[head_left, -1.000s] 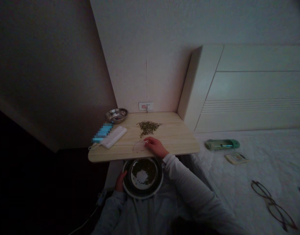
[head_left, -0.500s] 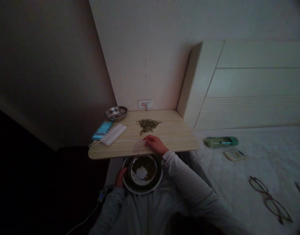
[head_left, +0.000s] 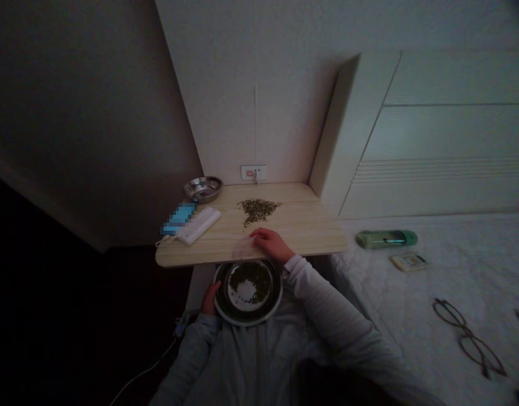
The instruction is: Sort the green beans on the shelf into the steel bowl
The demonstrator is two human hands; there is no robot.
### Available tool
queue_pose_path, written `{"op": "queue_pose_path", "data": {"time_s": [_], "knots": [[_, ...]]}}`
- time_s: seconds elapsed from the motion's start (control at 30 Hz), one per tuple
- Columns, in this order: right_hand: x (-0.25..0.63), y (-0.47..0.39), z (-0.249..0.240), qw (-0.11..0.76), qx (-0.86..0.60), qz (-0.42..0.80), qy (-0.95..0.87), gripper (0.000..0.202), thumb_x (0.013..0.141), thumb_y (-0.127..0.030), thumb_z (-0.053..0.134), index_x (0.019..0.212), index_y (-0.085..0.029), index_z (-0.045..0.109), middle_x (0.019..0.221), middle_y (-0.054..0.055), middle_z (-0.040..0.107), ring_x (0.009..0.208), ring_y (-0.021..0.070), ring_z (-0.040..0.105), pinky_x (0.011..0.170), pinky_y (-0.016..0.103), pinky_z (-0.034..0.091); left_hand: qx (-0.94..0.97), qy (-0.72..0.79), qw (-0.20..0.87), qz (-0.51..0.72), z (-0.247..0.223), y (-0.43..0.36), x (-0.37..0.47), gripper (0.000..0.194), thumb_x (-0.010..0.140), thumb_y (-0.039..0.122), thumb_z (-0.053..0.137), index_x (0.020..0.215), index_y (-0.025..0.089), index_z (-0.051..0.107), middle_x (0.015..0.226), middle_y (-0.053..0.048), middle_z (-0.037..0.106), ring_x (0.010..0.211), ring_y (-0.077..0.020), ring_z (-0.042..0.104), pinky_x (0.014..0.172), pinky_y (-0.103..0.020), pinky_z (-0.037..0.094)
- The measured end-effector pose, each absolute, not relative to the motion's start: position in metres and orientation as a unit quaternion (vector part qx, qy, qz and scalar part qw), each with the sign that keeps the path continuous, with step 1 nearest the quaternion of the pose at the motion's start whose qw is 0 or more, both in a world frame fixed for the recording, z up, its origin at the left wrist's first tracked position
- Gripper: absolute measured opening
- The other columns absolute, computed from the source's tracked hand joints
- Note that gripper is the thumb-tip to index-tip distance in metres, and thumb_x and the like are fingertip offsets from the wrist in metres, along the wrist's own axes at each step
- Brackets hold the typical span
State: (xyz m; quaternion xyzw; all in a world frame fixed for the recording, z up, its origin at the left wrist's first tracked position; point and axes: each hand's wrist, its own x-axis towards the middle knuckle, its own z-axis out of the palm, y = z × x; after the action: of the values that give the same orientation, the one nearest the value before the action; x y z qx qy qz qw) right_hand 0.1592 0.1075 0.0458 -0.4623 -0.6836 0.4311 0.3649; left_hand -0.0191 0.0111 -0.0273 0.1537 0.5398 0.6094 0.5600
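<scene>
My left hand (head_left: 211, 298) grips the left rim of a round bowl (head_left: 247, 321) below the table's front edge. Small dark green grains (head_left: 262, 282) lie in the bowl around a bare white patch. Above the front of the wooden table (head_left: 302, 225), my right hand (head_left: 271, 242) has its fingers curled at the right end of a thin, see-through, pinkish curved piece (head_left: 242, 248). A loose patch of similar grains (head_left: 258, 210) is spread on the table beyond my right hand.
At the table's left are a metal bowl (head_left: 203, 190), a blurred blue-screened device (head_left: 179, 219) and a white power strip (head_left: 199, 225). On the bed (head_left: 382, 304) at right lie a green bottle (head_left: 386, 239), a small pale card-like item (head_left: 409, 262) and glasses (head_left: 469, 336).
The whole view has shifted slightly, so the table and bed items appear a little higher. Both hands keep nearly the same places and holds.
</scene>
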Motion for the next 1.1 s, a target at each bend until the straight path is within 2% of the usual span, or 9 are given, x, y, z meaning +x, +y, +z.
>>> {"op": "queue_pose_path", "data": {"time_s": [0.27, 0.43, 0.53, 0.77, 1.1], "knots": [[0.160, 0.110, 0.043, 0.369, -0.454, 0.426, -0.690, 0.024, 0.065, -0.018, 0.046, 0.085, -0.016, 0.059, 0.062, -0.003, 0.059, 0.056, 0.0083, 0.045, 0.056, 0.020, 0.034, 0.151, 0.538, 0.565, 0.607, -0.030, 0.012, -0.018, 0.023, 0.034, 0.036, 0.069, 0.049, 0.019, 0.062, 0.051, -0.002, 0.062, 0.071, -0.0241, 0.059, 0.074, -0.035, 0.043], [0.160, 0.112, 0.039, 0.370, -0.447, 0.427, -0.694, 0.024, 0.065, -0.018, 0.046, 0.085, -0.016, 0.059, 0.063, -0.003, 0.059, 0.056, 0.0080, 0.045, 0.055, 0.020, 0.034, 0.142, 0.555, 0.547, 0.611, -0.027, 0.011, -0.019, 0.019, 0.035, 0.034, 0.069, 0.045, 0.020, 0.059, 0.051, -0.001, 0.061, 0.068, -0.0208, 0.057, 0.075, -0.032, 0.041], [0.161, 0.112, 0.038, 0.365, -0.448, 0.427, -0.695, 0.022, 0.064, -0.017, 0.047, 0.081, -0.017, 0.060, 0.060, -0.004, 0.057, 0.054, 0.0076, 0.044, 0.052, 0.019, 0.032, 0.144, 0.559, 0.545, 0.608, -0.027, 0.011, -0.020, 0.019, 0.035, 0.034, 0.068, 0.043, 0.020, 0.058, 0.050, -0.002, 0.060, 0.068, -0.0227, 0.057, 0.074, -0.035, 0.041], [0.161, 0.111, 0.039, 0.366, -0.450, 0.433, -0.691, 0.022, 0.063, -0.018, 0.047, 0.081, -0.017, 0.060, 0.058, -0.004, 0.056, 0.051, 0.0072, 0.042, 0.050, 0.019, 0.030, 0.166, 0.558, 0.526, 0.620, -0.035, 0.012, -0.023, 0.013, 0.041, 0.031, 0.067, 0.046, 0.022, 0.059, 0.057, -0.002, 0.063, 0.085, -0.0253, 0.056, 0.084, -0.036, 0.037], [0.161, 0.113, 0.039, 0.368, -0.451, 0.429, -0.690, 0.024, 0.065, -0.017, 0.045, 0.084, -0.016, 0.058, 0.062, -0.003, 0.059, 0.051, 0.0073, 0.043, 0.051, 0.019, 0.033, 0.186, 0.554, 0.532, 0.613, -0.038, 0.015, -0.022, 0.019, 0.040, 0.038, 0.066, 0.048, 0.022, 0.059, 0.062, -0.005, 0.065, 0.088, -0.0283, 0.056, 0.083, -0.040, 0.038]]}}
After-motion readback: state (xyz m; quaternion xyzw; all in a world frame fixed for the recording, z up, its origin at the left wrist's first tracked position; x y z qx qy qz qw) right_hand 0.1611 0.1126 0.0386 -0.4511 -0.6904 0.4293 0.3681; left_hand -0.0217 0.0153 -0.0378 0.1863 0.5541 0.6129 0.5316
